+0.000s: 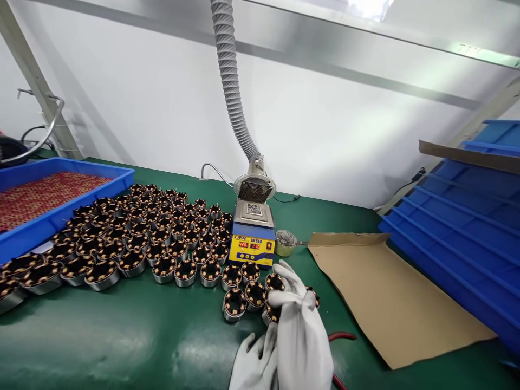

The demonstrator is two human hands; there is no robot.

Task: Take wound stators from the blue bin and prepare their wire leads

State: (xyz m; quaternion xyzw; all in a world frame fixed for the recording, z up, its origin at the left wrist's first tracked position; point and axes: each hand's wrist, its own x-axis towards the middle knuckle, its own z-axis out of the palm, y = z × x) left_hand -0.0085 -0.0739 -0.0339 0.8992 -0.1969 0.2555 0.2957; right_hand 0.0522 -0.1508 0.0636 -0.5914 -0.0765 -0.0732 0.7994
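Both my hands wear white gloves. My right hand (298, 309) reaches over the near right end of a group of motor stators, round metal rings with copper windings. Its thumb and fingers lie around one motor stator (274, 282), closed on its near and far sides; the glove covers part of it. Another stator (271, 313) sits partly hidden below the thumb. My left hand (255, 360) is lower, beside my right wrist, with fingers slightly apart and nothing visible in them. Closest on the left stand further stators (234, 304), upright on the green table.
Rows of stators (138, 242) cover the table's left. A blue solder pot (252, 246) with a display stands under a grey exhaust hose (229, 70), beside a small cup (285, 244). Cardboard (390, 292), stacked blue trays (447, 233) and a red handle (342, 336) lie right.
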